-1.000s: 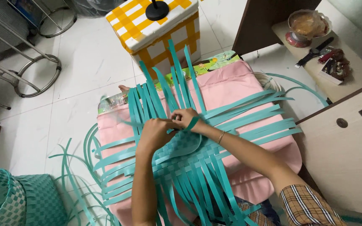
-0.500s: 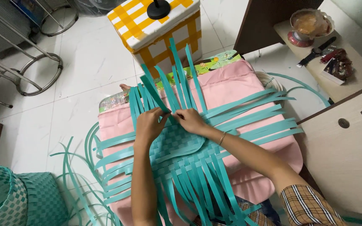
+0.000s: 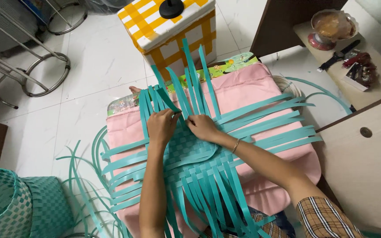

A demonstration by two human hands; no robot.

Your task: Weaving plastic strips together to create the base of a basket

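Note:
A woven mat of teal plastic strips (image 3: 190, 152) lies on a pink cushion (image 3: 243, 94), with loose strip ends fanning out on all sides. My left hand (image 3: 160, 125) pinches a teal strip (image 3: 166, 100) at the mat's far edge. My right hand (image 3: 201, 127) presses on the weave right beside it, fingertips on the strips. Both forearms reach across the mat from the lower edge of the view.
A yellow and white checked box (image 3: 173, 31) with a black knob stands beyond the cushion. Finished teal woven baskets (image 3: 18, 207) sit at the lower left. Loose strips (image 3: 82, 176) lie on the white tiled floor. A wooden cabinet (image 3: 367, 154) and shelf with small items are on the right.
Both hands have shifted slightly along the mat's far edge. The left hand now pinches a strip and the right hand has flattened onto the weave.

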